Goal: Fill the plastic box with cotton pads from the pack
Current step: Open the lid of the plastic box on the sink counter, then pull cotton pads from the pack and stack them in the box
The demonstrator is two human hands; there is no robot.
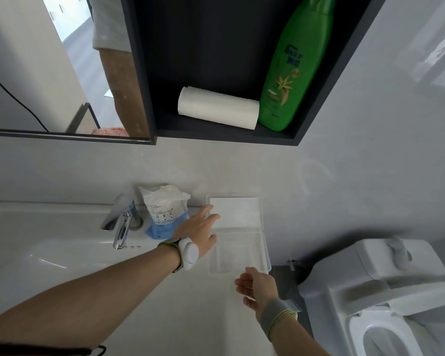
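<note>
A clear plastic box point(264, 242) lies open on the white counter, lid point(259, 209) swung back against the wall. White cotton pads point(238, 210) show in the far half. The near half looks almost bare, with a faint pale patch. The opened pack point(162, 214), white on top and blue below, stands left of the box with pads poking out. My left hand point(199, 228) reaches to the box's left edge, fingers straight and touching the pads. My right hand point(257, 285) hovers at the box's near corner, fingers relaxed, holding nothing.
A chrome faucet point(120, 223) stands left of the pack, over the sink basin point(44, 242). A toilet point(386, 291) sits right of the counter. Above, a dark shelf point(224, 131) holds a paper roll point(217, 107) and a green bottle point(294, 65); a mirror point(36, 73) hangs left.
</note>
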